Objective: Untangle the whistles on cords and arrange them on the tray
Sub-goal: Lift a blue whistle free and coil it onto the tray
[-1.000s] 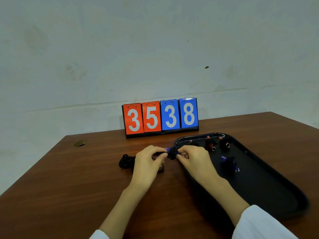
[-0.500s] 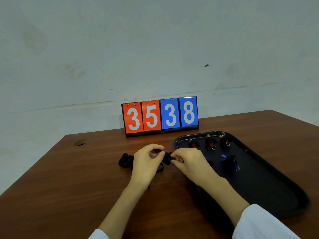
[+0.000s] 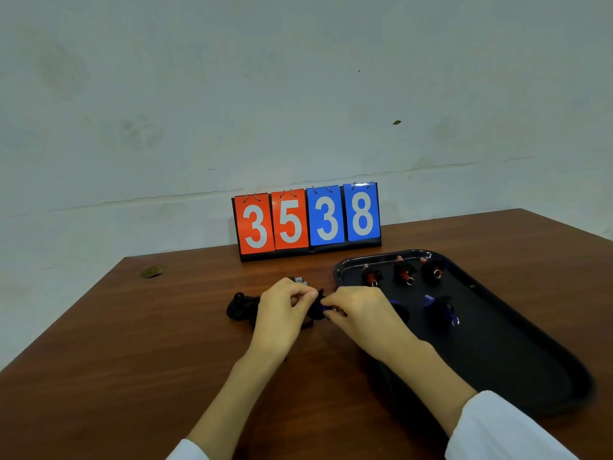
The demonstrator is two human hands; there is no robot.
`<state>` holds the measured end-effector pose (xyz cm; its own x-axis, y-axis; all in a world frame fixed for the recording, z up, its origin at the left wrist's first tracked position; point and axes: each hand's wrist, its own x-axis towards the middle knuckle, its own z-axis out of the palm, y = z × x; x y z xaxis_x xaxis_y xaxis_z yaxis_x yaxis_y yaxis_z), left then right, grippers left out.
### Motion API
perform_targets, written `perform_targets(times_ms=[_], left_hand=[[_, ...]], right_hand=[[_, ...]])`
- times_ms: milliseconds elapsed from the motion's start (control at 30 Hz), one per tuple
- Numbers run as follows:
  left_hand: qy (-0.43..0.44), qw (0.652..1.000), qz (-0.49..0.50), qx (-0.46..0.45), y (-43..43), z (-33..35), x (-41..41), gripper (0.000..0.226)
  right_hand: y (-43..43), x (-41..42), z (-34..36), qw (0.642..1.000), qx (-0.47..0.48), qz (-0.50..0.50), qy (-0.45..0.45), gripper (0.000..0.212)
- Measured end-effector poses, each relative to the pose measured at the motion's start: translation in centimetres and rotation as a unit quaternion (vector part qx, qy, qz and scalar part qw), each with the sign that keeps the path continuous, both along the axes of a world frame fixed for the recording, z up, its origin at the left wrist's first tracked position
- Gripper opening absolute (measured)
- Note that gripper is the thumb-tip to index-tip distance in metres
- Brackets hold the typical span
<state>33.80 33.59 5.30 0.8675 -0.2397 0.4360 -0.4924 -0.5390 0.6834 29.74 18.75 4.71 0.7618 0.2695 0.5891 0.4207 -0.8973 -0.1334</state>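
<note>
You've got the wooden table under you and the black tray lying just right of your working hands, with the flip scoreboard standing well beyond them against the wall. On the tray, up past your right hand, three red whistles sit in a row along the far edge, each wound in its own cord, and a blue whistle lies nearer, just right of that hand; another blue piece peeks out from behind your right knuckles, too hidden to call. So I'd judge you well past halfway: four clearly placed, and the rest off the tray. Your left hand and right hand meet fingertip to fingertip just off the tray's left rim, both pinched tight on a small dark bundle of cord with a hint of blue in it, lifted barely off the wood. Left of your left hand, a heap of black cord lies on the table, and that's what looks left to sort. A small grey bit shows just beyond your left fingers; I can't tell what it is.
</note>
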Motion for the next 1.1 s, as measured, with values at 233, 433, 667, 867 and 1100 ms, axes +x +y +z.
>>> perform_targets(times_ms=[233, 433, 667, 867, 1100], left_hand=[[0.058, 0.998, 0.005, -0.005, 0.4, 0.3, 0.2, 0.012], [0.093, 0.995, -0.016, 0.035, 0.5, 0.6, 0.0, 0.013], [0.270, 0.959, -0.054, -0.066, 1.2, 1.1, 0.3, 0.007], [0.190, 0.976, -0.032, 0.105, 0.8, 1.1, 0.3, 0.013], [0.122, 0.989, 0.007, 0.086, 0.1, 0.3, 0.1, 0.023]], right_hand=[[0.1, 0.6, -0.9, 0.999, -0.031, 0.018, -0.008, 0.014], [-0.1, 0.9, -1.3, 0.999, -0.046, 0.004, -0.006, 0.014], [-0.1, 1.0, -1.7, 0.996, -0.086, 0.016, 0.001, 0.005], [0.1, 0.9, -1.7, 0.994, -0.099, 0.046, 0.011, 0.006], [0.3, 1.3, -1.9, 0.997, -0.053, 0.045, -0.019, 0.006]])
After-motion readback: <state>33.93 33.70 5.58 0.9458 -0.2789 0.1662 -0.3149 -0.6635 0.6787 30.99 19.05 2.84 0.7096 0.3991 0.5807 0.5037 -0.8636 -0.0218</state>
